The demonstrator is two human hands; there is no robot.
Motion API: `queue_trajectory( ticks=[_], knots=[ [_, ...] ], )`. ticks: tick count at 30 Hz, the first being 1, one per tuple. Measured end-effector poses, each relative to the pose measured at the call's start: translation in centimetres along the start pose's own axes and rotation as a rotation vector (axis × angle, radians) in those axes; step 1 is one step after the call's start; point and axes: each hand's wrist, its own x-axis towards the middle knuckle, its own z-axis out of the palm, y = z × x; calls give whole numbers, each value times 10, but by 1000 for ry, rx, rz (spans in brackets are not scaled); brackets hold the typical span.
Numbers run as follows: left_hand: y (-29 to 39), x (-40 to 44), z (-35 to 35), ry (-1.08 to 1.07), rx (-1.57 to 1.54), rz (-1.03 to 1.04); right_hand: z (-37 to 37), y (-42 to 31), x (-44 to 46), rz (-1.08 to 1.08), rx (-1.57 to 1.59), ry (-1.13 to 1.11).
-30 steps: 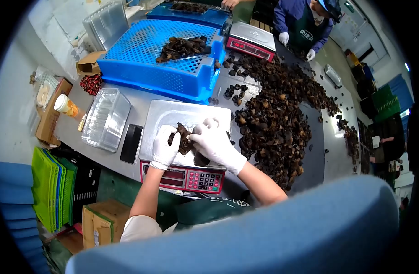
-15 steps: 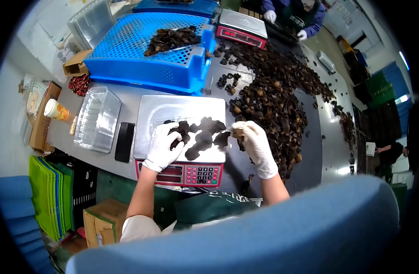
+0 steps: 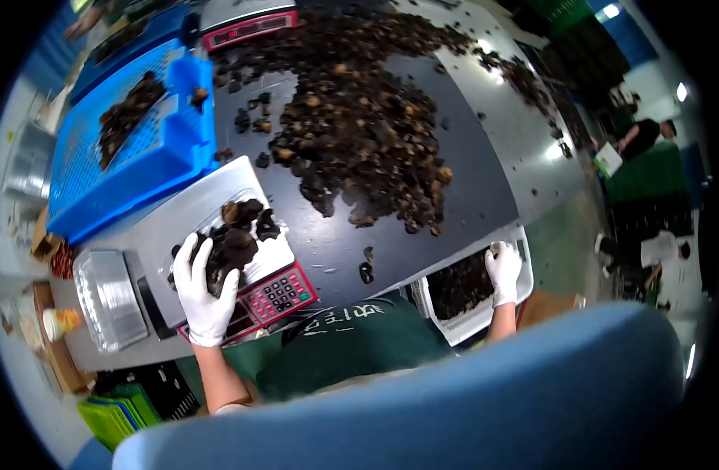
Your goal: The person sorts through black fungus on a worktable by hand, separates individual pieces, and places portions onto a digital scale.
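Note:
My left hand (image 3: 203,294), in a white glove, rests with fingers spread against dark wood ear mushrooms (image 3: 238,249). They lie in clear plastic on the plate of a red-framed digital scale (image 3: 212,196). My right hand (image 3: 502,270), also gloved, is over the right side of a white basket (image 3: 525,252) at the table's front edge. Its fingers are curled together, and whatever they hold is hidden. More dark mushrooms (image 3: 459,287) lie in that basket, left of the hand.
A big mushroom heap (image 3: 359,133) covers the middle of the table. At left stand a blue crate (image 3: 132,196), clear plastic trays (image 3: 109,294) and a paper cup (image 3: 60,322). A second scale (image 3: 250,30) is at the back. Other people are at far right.
My right hand has moved from beside the scale, where it held a pale brown mushroom piece, to the white basket at right. The view has turned right. My left hand stays at the scale.

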Motion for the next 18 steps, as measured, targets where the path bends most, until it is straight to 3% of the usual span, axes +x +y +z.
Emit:
queue_trajectory(
  ticks=[3,4,5,6,8,12,16,18],
  knots=[
    [33,5,24,-47,-210,84,-17,-26,-8,-12,401,139],
    [47,7,36,-105,-284,103,-35,-56,-7,-7,543,60],
    [60,10,52,-162,-302,130,-38,-82,-8,-151,607,64],
    [76,11,67,-307,-399,-28,-43,-108,-9,-282,703,-79],
    [85,18,115,-316,-296,206,-25,-152,-20,-621,809,-101],
    [91,20,212,-467,-383,88,6,-207,-37,-942,685,-56],
    [84,9,279,-368,-225,222,43,-189,-19,-895,927,-165],
    [87,4,285,-327,-151,285,31,-165,-5,-580,1139,18]
  ],
)
